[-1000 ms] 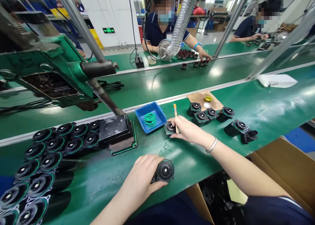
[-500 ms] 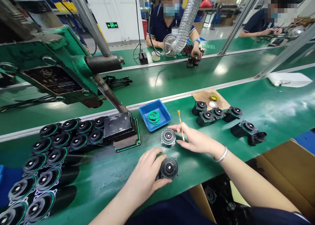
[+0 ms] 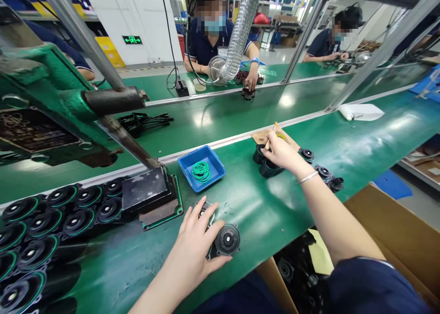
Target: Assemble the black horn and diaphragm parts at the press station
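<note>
A black round housing [image 3: 228, 239] stands near the table's front edge, with the thumb and index finger of my left hand [image 3: 197, 240] around its left side. The other fingers are spread over a second round part [image 3: 203, 210] just behind it, partly hidden. My right hand [image 3: 280, 151] pinches a thin brush [image 3: 275, 127] above several black housings [image 3: 270, 168] and a sheet of brown paper [image 3: 260, 136]. A yellow-rimmed tub [image 3: 281, 135] shows in part behind that hand. Green rings [image 3: 201, 172] lie in a blue tray [image 3: 217, 170] behind my left hand.
A green press [image 3: 58, 85] with a black base block [image 3: 146, 188] stands at left, beside rows of ringed housings [image 3: 76, 221]. More housings [image 3: 306, 155] sit at right. A white bottle [image 3: 362, 112] lies farther back. A cardboard box [image 3: 388, 231] is below. People work across the table.
My right hand has moved right and away with the brush, from the nearer round part to the housings by the paper. My left hand's fingers have spread over the rear part. The view has shifted right.
</note>
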`<state>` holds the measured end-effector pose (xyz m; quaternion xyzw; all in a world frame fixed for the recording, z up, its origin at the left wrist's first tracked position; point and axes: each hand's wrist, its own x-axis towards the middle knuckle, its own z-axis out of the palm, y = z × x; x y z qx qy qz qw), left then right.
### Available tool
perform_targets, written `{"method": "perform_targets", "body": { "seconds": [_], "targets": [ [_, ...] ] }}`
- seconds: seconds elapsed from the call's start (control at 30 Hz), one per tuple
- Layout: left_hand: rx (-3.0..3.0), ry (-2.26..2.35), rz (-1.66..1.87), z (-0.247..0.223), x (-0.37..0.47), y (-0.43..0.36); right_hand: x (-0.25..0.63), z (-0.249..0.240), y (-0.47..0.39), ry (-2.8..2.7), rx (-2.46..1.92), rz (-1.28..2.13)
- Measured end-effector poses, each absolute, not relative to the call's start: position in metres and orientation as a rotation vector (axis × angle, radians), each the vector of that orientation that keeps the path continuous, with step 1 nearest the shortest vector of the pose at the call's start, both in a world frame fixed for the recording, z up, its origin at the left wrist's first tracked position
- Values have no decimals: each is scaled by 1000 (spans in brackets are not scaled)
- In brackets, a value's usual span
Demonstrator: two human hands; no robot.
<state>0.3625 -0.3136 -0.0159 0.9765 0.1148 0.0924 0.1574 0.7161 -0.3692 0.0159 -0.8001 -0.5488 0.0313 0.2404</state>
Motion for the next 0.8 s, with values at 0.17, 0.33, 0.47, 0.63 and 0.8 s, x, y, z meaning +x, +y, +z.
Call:
{"method": "perform_targets", "body": {
  "seconds": [0.17,0.33,0.47,0.63,0.8],
  "targets": [
    [2740,329,306,-17,365,-313,746,8,-360,-1579,-2236,220],
    [2727,377,300,-18,362,-315,688,6,-359,-1805,-2040,417],
    [2719,449,305,-17,360,-317,625,5,-368,-1914,-1867,524],
    [2692,537,355,-18,359,-324,566,-2,-388,-1749,-1800,652],
    [2550,577,422,-22,347,-322,539,-20,-408,-1350,-1720,507]
  ]
}}
